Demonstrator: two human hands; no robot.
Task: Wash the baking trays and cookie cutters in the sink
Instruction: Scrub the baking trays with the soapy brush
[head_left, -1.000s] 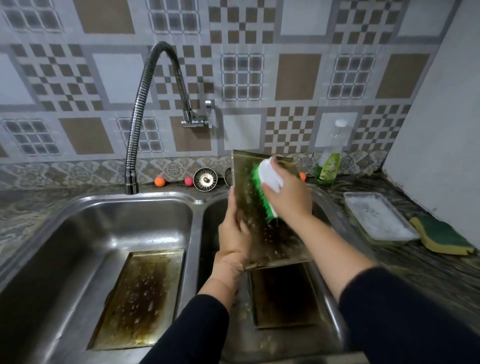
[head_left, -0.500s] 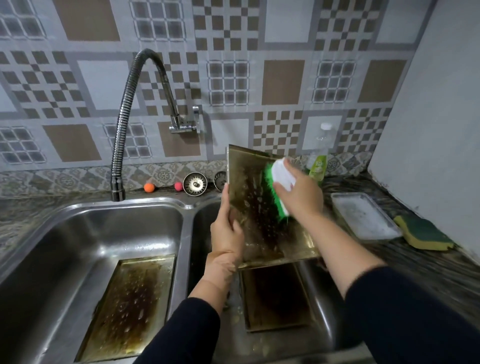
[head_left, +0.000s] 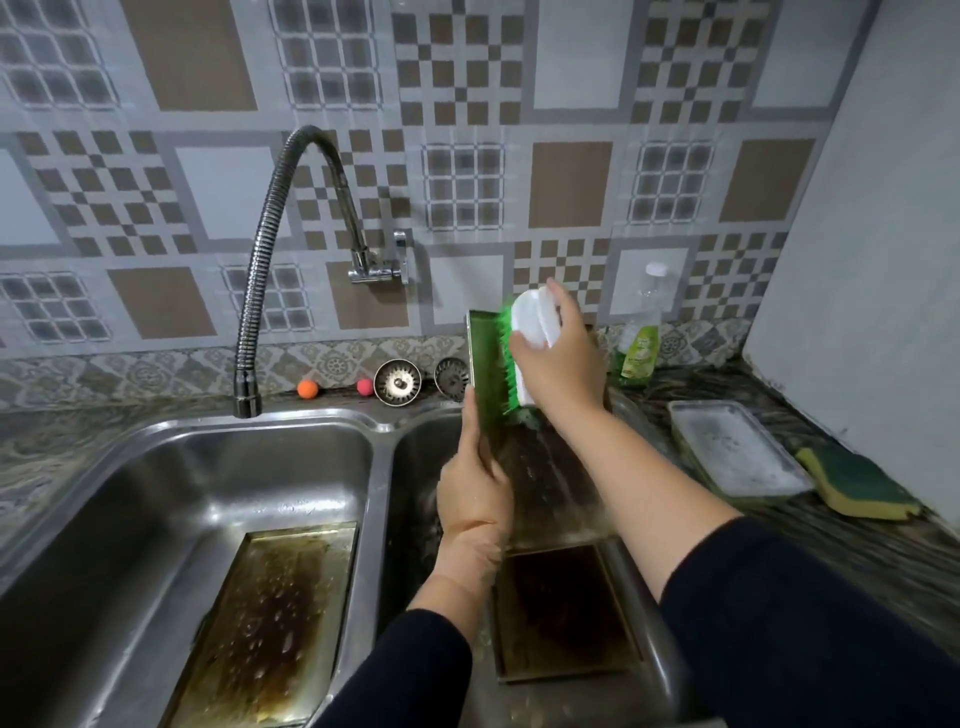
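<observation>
Head view: we find the left hand (head_left: 475, 496) gripping the left edge of a stained baking tray (head_left: 540, 467), stood near upright over the right sink basin (head_left: 415, 467), in our judgement so runoff drains there. The right hand (head_left: 563, 358) grips a green-bristled brush (head_left: 519, 353) against the tray's top end. Two more trays wait: one (head_left: 270, 623) in the left basin, one (head_left: 563, 608) below. The soap bottle (head_left: 640, 345) label is unreadable.

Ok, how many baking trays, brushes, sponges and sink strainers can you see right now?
Baking trays: 4 — held tray, left basin tray, right basin tray, counter tray
Scrub brush: 1
Sponge: 1
Sink strainers: 2
Total: 8
</observation>
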